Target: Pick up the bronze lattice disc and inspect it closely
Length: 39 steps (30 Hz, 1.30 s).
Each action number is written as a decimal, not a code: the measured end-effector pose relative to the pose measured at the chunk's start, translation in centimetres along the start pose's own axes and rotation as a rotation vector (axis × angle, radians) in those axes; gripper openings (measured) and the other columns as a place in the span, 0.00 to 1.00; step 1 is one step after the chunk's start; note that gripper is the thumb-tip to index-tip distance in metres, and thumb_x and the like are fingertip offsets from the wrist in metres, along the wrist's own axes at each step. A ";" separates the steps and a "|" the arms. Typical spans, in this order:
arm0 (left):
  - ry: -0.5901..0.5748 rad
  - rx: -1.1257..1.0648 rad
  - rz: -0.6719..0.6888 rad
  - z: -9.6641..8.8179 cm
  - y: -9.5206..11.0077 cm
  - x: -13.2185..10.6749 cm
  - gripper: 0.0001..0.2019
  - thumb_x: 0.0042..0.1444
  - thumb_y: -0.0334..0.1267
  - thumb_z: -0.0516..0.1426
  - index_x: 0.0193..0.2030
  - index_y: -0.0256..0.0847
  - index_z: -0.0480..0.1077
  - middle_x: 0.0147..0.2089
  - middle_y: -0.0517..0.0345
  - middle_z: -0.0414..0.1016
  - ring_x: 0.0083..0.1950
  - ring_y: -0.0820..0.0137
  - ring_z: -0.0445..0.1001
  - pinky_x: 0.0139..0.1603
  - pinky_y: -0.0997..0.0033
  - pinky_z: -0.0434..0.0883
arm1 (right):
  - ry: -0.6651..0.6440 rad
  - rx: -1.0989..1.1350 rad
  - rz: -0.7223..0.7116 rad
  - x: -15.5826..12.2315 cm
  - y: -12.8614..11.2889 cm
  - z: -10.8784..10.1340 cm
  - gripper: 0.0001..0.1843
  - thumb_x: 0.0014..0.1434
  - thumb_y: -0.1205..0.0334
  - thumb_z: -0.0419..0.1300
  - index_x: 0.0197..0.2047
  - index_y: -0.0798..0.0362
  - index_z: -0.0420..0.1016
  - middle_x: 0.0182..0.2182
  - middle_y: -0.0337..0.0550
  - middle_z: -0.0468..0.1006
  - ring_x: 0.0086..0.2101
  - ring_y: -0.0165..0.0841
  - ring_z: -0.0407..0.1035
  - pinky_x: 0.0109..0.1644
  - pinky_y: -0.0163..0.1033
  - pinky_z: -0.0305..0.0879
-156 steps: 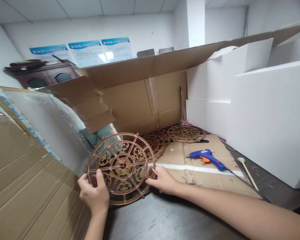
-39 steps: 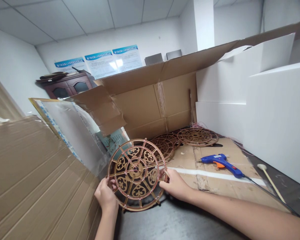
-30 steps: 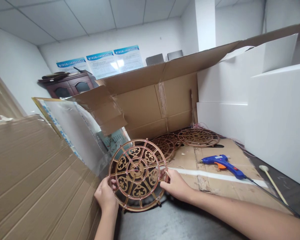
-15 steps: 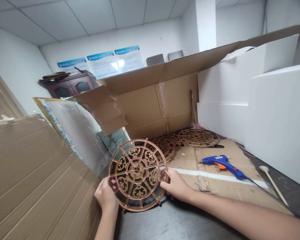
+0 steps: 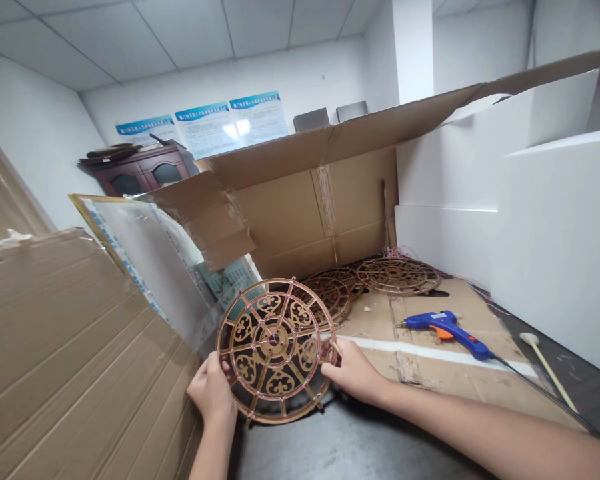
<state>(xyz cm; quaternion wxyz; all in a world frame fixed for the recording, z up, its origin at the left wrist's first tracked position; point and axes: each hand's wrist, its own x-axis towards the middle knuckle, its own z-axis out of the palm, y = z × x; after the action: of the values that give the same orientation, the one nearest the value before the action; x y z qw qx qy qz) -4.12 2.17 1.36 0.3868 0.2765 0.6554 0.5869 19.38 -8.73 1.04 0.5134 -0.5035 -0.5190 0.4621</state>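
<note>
A round, gold-brown openwork disc (image 5: 273,343) with fleur-de-lis cutouts and reddish wire along its rings is tilted up facing me. My left hand (image 5: 214,385) grips its left rim, fingers curled behind the edge. On the opposite rim my right hand (image 5: 353,370) is closed, thumb in front. Behind the held disc, partly hidden by it, lie similar openwork discs (image 5: 330,301). Another such disc (image 5: 399,275) rests farther back to the right. A blue hot glue gun (image 5: 449,328) with an orange trigger lies right of my right hand.
Cardboard (image 5: 460,300) covers part of the dark table (image 5: 300,447). A cardboard wall (image 5: 80,360) stands close on my left, and a cardboard panel (image 5: 290,207) rises behind. White boards (image 5: 555,247) border the right. A pale stick with a rounded head (image 5: 547,367) lies near the glue gun's cord.
</note>
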 end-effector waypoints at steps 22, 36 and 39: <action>-0.121 0.087 0.212 -0.1 -1.2 1.2 0.27 0.40 0.53 0.65 0.45 0.36 0.79 0.37 0.53 0.81 0.31 0.68 0.75 0.32 0.67 0.73 | 0.315 -0.255 -0.030 0.4 -0.3 -1.5 0.06 0.53 0.68 0.56 0.36 0.52 0.68 0.21 0.30 0.62 0.23 0.28 0.56 0.29 0.33 0.52; -0.296 0.361 0.296 -0.3 -0.1 0.5 0.23 0.37 0.54 0.67 0.34 0.38 0.82 0.33 0.48 0.82 0.36 0.59 0.78 0.29 0.66 0.73 | 0.467 -0.256 -0.019 2.9 2.4 -4.5 0.09 0.54 0.63 0.55 0.39 0.53 0.70 0.21 0.29 0.56 0.24 0.29 0.52 0.30 0.34 0.49; -0.329 0.382 0.292 -0.4 0.2 0.7 0.24 0.35 0.55 0.67 0.33 0.37 0.82 0.30 0.48 0.82 0.33 0.60 0.78 0.30 0.65 0.72 | 0.473 -0.246 -0.020 3.0 2.4 -4.5 0.09 0.55 0.62 0.54 0.40 0.53 0.70 0.22 0.30 0.57 0.25 0.30 0.53 0.30 0.34 0.49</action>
<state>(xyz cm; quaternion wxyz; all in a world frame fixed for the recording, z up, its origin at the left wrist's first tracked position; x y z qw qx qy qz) -4.79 2.53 1.43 0.3403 0.5270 0.6360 0.4495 24.13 -5.75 -0.96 0.5597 -0.6510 -0.4420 0.2600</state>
